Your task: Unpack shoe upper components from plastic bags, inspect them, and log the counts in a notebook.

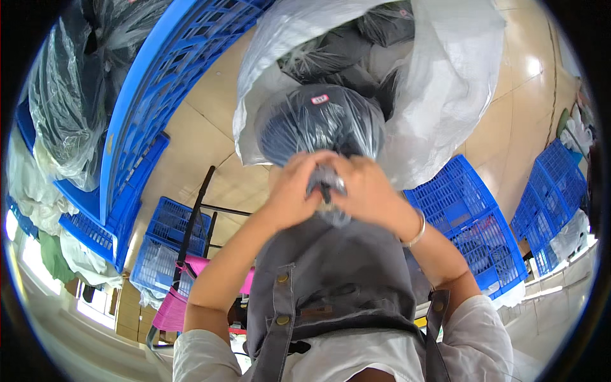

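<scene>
Two hands, the left hand [294, 188] and the right hand [370, 191], meet at the centre of the frame, slightly blurred, fingers of both clamped on the gathered neck of a clear plastic bag [286, 124]. Bag holds dark contents, carries a small label [319, 99], and sits upper centre at the near edge of a white sack [458, 76]. Dark wrapped bundles [334, 54] lie inside the sack. Upper left: blue crate [118, 130], standing.

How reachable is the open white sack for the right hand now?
Probably yes: the white sack lies just beyond the right hand, its near right side looking unobstructed. However, that hand is gripping the plastic bag's gathered neck and may need freeing first.
</scene>
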The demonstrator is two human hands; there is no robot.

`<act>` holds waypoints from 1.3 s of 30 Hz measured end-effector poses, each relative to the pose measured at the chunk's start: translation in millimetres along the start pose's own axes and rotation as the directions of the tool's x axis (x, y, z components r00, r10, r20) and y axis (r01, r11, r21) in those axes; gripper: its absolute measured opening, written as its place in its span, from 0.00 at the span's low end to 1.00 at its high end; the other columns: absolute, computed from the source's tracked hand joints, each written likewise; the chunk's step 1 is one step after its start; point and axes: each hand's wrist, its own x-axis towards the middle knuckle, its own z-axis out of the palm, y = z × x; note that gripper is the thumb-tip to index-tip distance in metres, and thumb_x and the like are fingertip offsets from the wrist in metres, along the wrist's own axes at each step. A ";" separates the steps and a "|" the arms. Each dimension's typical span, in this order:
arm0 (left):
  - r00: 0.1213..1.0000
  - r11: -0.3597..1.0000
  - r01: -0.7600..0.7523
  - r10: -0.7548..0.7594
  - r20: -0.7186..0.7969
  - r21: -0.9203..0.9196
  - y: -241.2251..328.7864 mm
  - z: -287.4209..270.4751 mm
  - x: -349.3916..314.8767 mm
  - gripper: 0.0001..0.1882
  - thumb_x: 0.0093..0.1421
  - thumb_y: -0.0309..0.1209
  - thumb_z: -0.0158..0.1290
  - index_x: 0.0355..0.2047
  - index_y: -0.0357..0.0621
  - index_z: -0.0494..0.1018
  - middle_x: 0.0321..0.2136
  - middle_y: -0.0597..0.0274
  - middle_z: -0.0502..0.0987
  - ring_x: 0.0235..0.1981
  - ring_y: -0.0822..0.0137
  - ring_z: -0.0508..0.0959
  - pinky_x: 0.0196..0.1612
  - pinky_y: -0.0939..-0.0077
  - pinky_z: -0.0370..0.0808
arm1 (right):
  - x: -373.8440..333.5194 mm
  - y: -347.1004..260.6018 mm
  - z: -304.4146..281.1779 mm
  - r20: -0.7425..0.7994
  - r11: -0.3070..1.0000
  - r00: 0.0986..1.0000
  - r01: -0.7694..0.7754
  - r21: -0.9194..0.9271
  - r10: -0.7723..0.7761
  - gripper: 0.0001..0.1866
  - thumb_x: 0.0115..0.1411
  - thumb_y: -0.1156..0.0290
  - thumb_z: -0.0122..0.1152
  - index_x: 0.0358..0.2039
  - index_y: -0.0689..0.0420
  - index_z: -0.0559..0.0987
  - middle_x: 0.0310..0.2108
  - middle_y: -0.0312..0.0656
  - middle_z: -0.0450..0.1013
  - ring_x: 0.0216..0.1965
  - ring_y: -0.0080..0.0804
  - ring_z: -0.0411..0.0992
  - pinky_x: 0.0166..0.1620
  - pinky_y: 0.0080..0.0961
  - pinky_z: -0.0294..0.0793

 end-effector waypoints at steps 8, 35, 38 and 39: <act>0.988 0.980 0.115 -0.130 0.086 0.161 -29.3 -4.5 49.6 0.28 0.45 0.24 0.56 0.48 0.49 0.65 0.37 0.62 0.75 0.42 0.64 0.72 0.52 0.69 0.59 | 18.7 54.3 -12.2 -0.338 0.962 0.936 0.175 0.209 -0.097 0.20 0.41 0.77 0.62 0.38 0.58 0.69 0.27 0.41 0.69 0.33 0.44 0.68 0.37 0.35 0.68; 0.831 0.958 0.266 -0.283 -0.478 -0.106 -2.6 34.3 32.9 0.10 0.46 0.24 0.58 0.28 0.38 0.70 0.30 0.61 0.70 0.30 0.67 0.70 0.36 0.77 0.68 | 39.1 60.8 7.2 0.030 0.648 0.971 -0.181 0.739 0.237 0.05 0.54 0.78 0.56 0.28 0.64 0.70 0.24 0.40 0.71 0.25 0.23 0.68 0.28 0.22 0.68; 0.846 0.913 0.339 -0.402 -0.351 -0.228 -4.1 25.8 38.5 0.10 0.46 0.24 0.58 0.29 0.38 0.70 0.29 0.63 0.70 0.28 0.71 0.70 0.36 0.78 0.68 | 42.1 63.6 10.5 0.045 0.621 0.958 -0.220 0.752 0.285 0.05 0.54 0.78 0.55 0.28 0.64 0.69 0.23 0.39 0.71 0.24 0.20 0.67 0.27 0.20 0.67; 0.860 0.913 0.351 -0.403 -0.312 -0.209 -6.3 24.0 39.4 0.10 0.46 0.24 0.59 0.29 0.38 0.70 0.28 0.64 0.70 0.28 0.73 0.69 0.36 0.79 0.68 | 44.3 63.2 9.9 0.047 0.638 0.956 -0.229 0.735 0.290 0.04 0.54 0.78 0.55 0.29 0.64 0.69 0.23 0.39 0.71 0.24 0.21 0.67 0.27 0.20 0.67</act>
